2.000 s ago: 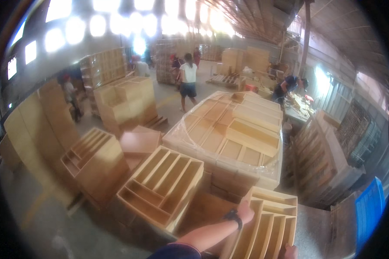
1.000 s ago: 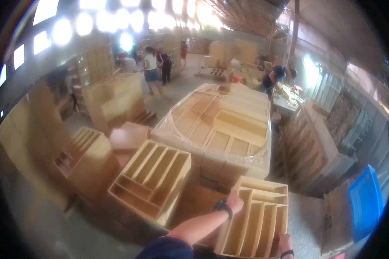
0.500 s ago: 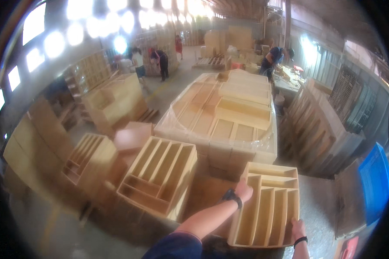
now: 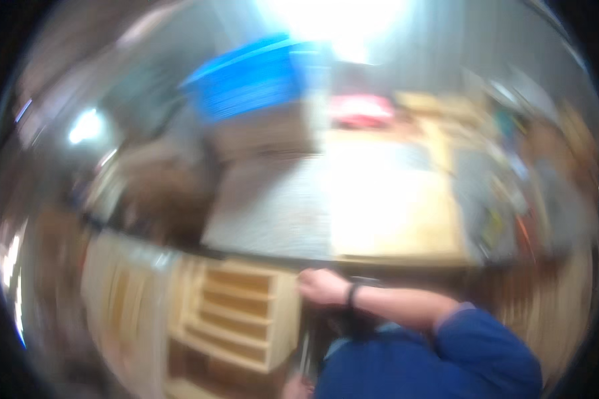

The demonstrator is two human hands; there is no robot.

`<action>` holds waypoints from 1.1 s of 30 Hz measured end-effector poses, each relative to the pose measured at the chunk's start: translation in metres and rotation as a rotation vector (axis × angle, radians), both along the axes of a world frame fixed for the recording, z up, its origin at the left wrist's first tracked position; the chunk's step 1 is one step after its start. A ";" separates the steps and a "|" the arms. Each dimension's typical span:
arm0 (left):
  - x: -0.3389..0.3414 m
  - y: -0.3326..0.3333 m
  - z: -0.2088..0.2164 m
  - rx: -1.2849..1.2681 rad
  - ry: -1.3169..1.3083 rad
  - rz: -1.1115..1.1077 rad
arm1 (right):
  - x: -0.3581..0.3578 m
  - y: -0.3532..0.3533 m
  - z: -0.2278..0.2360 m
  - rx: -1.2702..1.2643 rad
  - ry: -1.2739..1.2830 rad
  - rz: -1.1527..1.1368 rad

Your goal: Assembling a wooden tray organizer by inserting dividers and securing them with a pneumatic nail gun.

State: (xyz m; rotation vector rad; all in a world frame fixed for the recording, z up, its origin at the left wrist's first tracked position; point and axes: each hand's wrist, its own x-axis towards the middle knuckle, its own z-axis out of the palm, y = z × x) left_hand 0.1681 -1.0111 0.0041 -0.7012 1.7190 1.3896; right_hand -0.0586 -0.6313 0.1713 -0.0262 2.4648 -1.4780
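Observation:
Motion smears this view. A pale wooden divided tray (image 4: 236, 309), with several long slots, lies at lower left. My right hand (image 4: 323, 287), a dark band on its wrist, reaches across from the right to the tray's upper right corner. Its fingers look curled closed and seem to meet the tray's edge; whether they grip it is unclear. My left hand (image 4: 298, 387) shows only in part at the lower edge, just below the tray's right side. Blur hides its fingers. A thin grey streak lies above it, too smeared to name.
Beyond the tray runs a grey work surface (image 4: 273, 203) with a bright pale board (image 4: 396, 209) on it. A blue sheet or box (image 4: 249, 80) stands at its back. A red object (image 4: 363, 110) lies behind the board. Blurred tools and wood pieces (image 4: 506, 193) crowd the right.
My view has swung sharply right, so the tray now appears at lower left. My left hand has left the tray's far left side and is now low, near its right side.

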 end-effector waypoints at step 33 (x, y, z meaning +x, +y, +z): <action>0.228 0.850 0.030 -0.018 1.099 -2.694 | 1.140 0.112 -0.311 -0.171 -1.576 -1.523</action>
